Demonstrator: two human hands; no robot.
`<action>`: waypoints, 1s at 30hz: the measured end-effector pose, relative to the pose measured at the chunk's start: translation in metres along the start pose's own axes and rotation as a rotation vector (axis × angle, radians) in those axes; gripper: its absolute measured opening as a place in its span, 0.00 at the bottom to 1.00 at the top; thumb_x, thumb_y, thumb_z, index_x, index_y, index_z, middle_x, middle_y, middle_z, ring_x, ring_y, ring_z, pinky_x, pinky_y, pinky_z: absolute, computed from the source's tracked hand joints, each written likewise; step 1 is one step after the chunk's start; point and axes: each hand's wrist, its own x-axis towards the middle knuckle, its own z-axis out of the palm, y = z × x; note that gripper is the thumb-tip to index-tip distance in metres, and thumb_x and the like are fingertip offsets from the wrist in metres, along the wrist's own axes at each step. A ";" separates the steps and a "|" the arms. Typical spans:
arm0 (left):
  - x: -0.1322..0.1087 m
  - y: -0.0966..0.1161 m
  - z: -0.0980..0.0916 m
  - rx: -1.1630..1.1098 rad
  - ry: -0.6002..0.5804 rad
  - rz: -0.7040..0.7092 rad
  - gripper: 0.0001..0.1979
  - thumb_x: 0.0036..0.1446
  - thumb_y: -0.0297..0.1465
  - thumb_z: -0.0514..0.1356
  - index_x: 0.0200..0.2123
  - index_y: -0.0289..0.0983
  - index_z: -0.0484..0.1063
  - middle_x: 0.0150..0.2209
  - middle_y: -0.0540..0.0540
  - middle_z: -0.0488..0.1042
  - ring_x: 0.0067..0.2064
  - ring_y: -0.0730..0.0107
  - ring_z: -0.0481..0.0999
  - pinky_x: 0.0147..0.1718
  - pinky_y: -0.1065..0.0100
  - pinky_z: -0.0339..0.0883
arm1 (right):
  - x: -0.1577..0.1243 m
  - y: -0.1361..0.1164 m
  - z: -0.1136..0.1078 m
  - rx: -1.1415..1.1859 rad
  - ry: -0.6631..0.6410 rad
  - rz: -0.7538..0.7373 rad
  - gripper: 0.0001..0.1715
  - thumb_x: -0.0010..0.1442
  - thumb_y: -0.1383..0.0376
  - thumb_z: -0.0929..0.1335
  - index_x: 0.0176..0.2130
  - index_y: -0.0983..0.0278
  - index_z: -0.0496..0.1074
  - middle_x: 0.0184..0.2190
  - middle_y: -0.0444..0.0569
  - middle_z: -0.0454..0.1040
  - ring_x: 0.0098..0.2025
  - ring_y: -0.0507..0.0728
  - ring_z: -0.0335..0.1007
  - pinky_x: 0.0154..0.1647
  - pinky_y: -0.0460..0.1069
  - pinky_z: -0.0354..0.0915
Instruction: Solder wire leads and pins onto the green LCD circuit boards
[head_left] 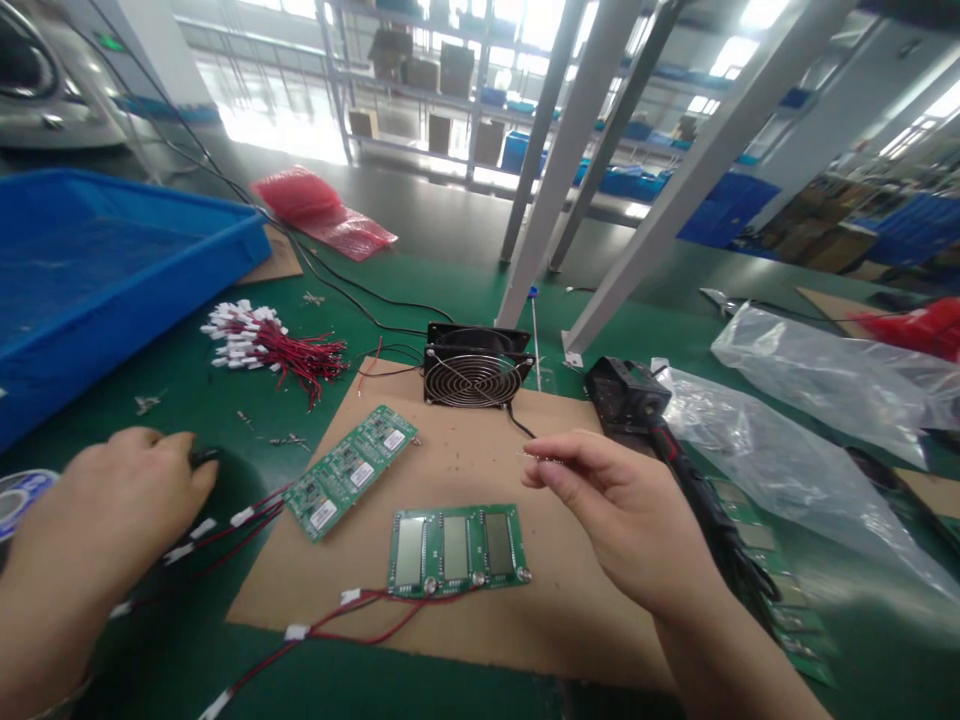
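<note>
My left hand (124, 500) is closed around a black tool (204, 457), mostly hidden under the fingers, at the left. Over the right part of the cardboard sheet (562, 560), my right hand (607, 505) pinches a tiny, thin item between thumb and fingers, too small to name. A green circuit board with white labels (351, 472) lies slanted on the cardboard, with red and black wires running left. Nearer me is a board with three display windows (457, 550), its wires trailing to white connectors (297, 632).
A black fan (477, 368) stands behind the boards. Bundled wires (277, 348) and a blue bin (135, 270) are at the left. Right are a black holder (628, 395), clear plastic bags (795, 480) and more boards (795, 600). Metal posts (562, 150) rise behind.
</note>
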 end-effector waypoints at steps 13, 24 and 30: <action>-0.041 0.214 0.006 -0.202 -0.268 0.676 0.12 0.43 0.30 0.62 0.33 0.31 0.70 0.35 0.34 0.71 0.40 0.47 0.68 0.38 0.55 0.59 | -0.025 0.018 -0.003 0.193 0.046 0.160 0.05 0.53 0.66 0.65 0.33 0.65 0.66 0.23 0.44 0.72 0.27 0.50 0.71 0.29 0.45 0.67; -0.027 0.193 -0.025 -0.439 -0.451 0.638 0.03 0.43 0.26 0.56 0.20 0.37 0.63 0.18 0.52 0.65 0.23 0.70 0.65 0.21 0.70 0.52 | -0.029 0.021 0.007 0.176 0.024 0.147 0.05 0.55 0.66 0.64 0.34 0.64 0.65 0.24 0.44 0.72 0.27 0.50 0.70 0.28 0.44 0.66; -0.035 0.176 -0.017 -1.709 -0.940 0.014 0.16 0.40 0.27 0.61 0.37 0.35 0.65 0.29 0.47 0.74 0.28 0.69 0.73 0.29 0.69 0.66 | -0.025 0.005 0.010 -0.008 0.112 -0.078 0.05 0.56 0.67 0.63 0.35 0.61 0.66 0.27 0.43 0.73 0.30 0.50 0.71 0.30 0.46 0.65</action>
